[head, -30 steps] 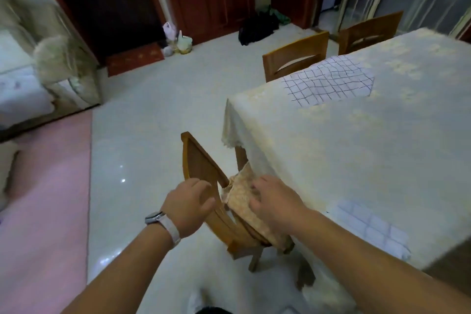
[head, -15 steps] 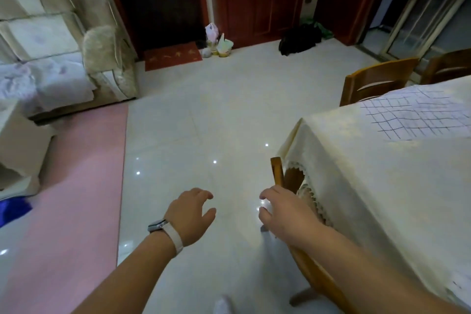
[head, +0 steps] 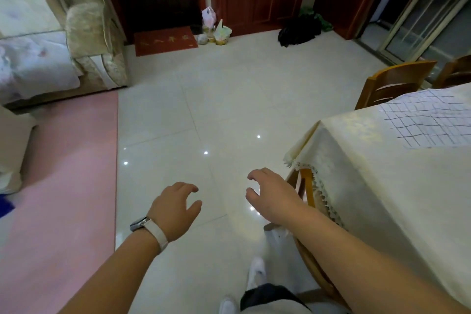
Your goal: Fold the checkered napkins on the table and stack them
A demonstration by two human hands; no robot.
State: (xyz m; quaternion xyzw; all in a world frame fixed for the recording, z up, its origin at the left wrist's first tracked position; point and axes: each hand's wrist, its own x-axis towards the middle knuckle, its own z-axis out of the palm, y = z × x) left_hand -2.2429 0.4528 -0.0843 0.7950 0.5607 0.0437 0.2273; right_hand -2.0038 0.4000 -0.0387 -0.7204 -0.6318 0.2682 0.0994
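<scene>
Hands, left hand and right hand, hang open and empty, with the checkered napkin far right on the table.

No readable text, labels or numbers found. Yellowish marks are seen on the red doormat, far beyond the fingers, too blurred to be read.
</scene>
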